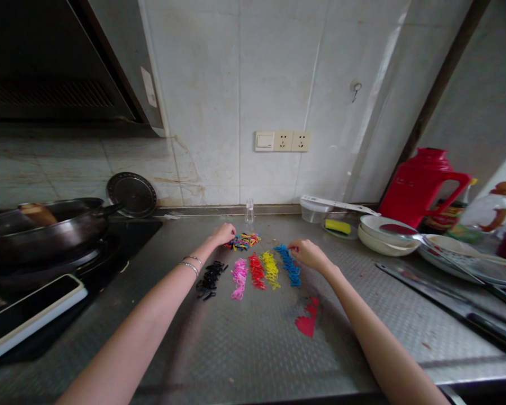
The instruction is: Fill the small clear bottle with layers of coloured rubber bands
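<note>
My left hand (pixel 224 233) is at the left edge of a mixed-colour pile of small rubber bands (pixel 247 242), its fingers pinched together; what they hold is too small to see. Beside the blue rubber bands (pixel 290 265), my right hand (pixel 307 253) has its fingers closed at the top of that row, and anything between them is hidden. Separate rows of black bands (pixel 211 278), pink bands (pixel 239 278), red bands (pixel 257 271) and yellow bands (pixel 270 269) lie between my forearms. A small clear bottle (pixel 249 212) stands behind the mixed pile.
A torn red piece (pixel 307 319) lies near my right forearm. On the left are a pan (pixel 67 225) on the stove and a phone-like white device (pixel 34 315). To the right are a sponge (pixel 337 226), bowls (pixel 383 243), a knife (pixel 438 298) and a red thermos (pixel 419 188).
</note>
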`<state>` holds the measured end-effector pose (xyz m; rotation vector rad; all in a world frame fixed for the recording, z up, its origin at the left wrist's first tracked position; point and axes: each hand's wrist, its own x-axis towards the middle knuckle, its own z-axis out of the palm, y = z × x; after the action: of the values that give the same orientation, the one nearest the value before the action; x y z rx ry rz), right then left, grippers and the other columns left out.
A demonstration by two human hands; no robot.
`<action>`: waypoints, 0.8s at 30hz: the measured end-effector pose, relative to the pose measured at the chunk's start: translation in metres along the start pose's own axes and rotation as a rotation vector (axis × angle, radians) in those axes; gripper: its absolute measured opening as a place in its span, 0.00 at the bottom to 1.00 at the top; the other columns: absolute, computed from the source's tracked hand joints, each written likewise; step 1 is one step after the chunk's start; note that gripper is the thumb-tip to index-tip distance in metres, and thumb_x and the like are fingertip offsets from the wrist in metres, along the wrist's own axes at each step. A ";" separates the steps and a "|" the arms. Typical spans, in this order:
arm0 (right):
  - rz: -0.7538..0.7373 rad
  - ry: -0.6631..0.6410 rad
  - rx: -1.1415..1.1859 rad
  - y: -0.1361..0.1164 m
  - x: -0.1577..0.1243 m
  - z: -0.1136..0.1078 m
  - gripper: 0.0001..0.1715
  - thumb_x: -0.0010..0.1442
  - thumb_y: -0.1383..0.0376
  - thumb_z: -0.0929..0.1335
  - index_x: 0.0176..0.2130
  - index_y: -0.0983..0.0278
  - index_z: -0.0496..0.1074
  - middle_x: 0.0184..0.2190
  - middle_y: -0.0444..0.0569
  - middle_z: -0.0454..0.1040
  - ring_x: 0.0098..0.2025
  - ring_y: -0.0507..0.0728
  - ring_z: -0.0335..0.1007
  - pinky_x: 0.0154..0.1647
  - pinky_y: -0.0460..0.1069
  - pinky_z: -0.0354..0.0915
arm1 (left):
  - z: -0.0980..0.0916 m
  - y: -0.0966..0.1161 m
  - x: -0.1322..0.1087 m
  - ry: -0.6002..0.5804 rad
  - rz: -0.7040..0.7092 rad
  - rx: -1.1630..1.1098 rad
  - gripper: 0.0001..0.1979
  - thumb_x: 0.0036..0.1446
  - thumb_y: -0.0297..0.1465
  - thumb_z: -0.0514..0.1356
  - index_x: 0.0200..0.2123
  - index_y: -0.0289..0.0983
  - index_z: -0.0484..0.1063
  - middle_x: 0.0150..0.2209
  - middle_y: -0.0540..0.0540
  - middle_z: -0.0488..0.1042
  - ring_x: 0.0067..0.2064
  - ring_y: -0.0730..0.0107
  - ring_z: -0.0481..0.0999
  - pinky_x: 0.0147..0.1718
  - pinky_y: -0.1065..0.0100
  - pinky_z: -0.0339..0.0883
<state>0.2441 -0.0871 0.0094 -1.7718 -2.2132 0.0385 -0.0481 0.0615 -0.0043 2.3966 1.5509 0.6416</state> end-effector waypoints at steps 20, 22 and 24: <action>0.042 0.072 0.007 0.016 -0.001 -0.005 0.17 0.52 0.67 0.60 0.38 0.61 0.74 0.39 0.47 0.75 0.41 0.54 0.68 0.38 0.43 0.59 | 0.040 0.103 -0.015 -0.142 0.389 -0.176 0.11 0.44 0.27 0.55 0.30 0.33 0.77 0.28 0.44 0.76 0.28 0.71 0.71 0.28 0.74 0.60; 0.056 0.086 0.018 0.020 -0.001 -0.006 0.17 0.52 0.67 0.61 0.39 0.60 0.74 0.39 0.47 0.75 0.40 0.54 0.69 0.39 0.44 0.59 | 0.048 0.120 -0.024 -0.178 0.456 -0.181 0.12 0.44 0.27 0.55 0.31 0.34 0.77 0.29 0.45 0.77 0.28 0.72 0.71 0.28 0.74 0.60; 0.062 0.086 0.026 0.022 0.000 -0.005 0.17 0.52 0.67 0.61 0.39 0.61 0.74 0.39 0.48 0.75 0.40 0.54 0.68 0.39 0.44 0.59 | 0.054 0.133 -0.032 -0.197 0.503 -0.167 0.12 0.44 0.28 0.56 0.32 0.36 0.77 0.30 0.45 0.77 0.28 0.72 0.71 0.29 0.74 0.60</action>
<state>0.2668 -0.0831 0.0095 -1.7938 -2.0884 0.0044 0.0737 -0.0204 -0.0054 2.6316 0.7841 0.5702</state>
